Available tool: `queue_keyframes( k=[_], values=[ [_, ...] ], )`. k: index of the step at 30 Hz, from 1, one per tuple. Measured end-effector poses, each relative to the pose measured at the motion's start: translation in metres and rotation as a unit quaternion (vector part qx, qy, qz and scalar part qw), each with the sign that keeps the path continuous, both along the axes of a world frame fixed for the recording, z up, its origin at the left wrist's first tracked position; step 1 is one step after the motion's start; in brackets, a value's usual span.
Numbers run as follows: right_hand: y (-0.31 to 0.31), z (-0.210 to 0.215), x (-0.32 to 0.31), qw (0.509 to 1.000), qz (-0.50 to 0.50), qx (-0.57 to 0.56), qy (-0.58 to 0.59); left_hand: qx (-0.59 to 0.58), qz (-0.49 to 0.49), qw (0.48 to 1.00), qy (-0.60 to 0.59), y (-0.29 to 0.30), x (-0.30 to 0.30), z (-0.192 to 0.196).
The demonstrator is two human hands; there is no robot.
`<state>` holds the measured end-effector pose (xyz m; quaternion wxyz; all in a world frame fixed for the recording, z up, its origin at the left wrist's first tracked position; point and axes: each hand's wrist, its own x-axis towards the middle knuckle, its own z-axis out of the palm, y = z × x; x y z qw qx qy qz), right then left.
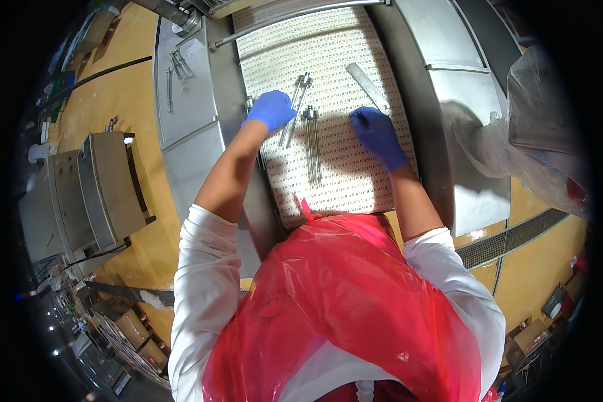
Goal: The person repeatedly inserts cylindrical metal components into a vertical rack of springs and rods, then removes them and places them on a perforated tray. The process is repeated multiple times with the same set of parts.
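My left hand (270,110), in a blue glove, is curled at the left side of the patterned white belt (355,181). Its fingertips meet a metal tool (304,80) with a round collar and long thin prongs, which lies at a slant. A similar pronged tool (312,144) rests just to the right, its prongs toward me. Part of another metal piece (250,102) shows left of that hand. My right hand (378,137), also blue-gloved, has its fingers bent together; whatever they hold is hidden. Just beyond it lies a flat metal strip (365,85).
Steel side rails border the belt, and a metal bar (288,22) crosses its far end. Several small metal tools (179,65) lie on the left steel ledge (187,100). Clear plastic sheeting (516,134) hangs at the right. A steel cabinet (110,187) stands on the left floor.
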<state>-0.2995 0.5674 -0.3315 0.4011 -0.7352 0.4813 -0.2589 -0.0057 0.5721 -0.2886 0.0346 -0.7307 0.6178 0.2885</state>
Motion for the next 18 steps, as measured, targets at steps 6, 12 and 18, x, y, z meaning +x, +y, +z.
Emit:
queue_keyframes(
  k=[6,12,18],
  values=[
    [0.002,0.006,0.011,0.997,-0.026,0.067,-0.001,-0.055,-0.107,0.993,0.002,0.002,0.017,0.002],
    [-0.040,0.083,0.079,0.890,-0.038,0.276,-0.360,-0.172,-0.066,0.982,0.031,-0.027,-0.008,0.106],
    [-0.145,0.161,0.120,0.918,-0.140,-0.063,-0.365,-0.413,0.004,0.894,0.172,-0.089,0.002,0.136]
  ],
)
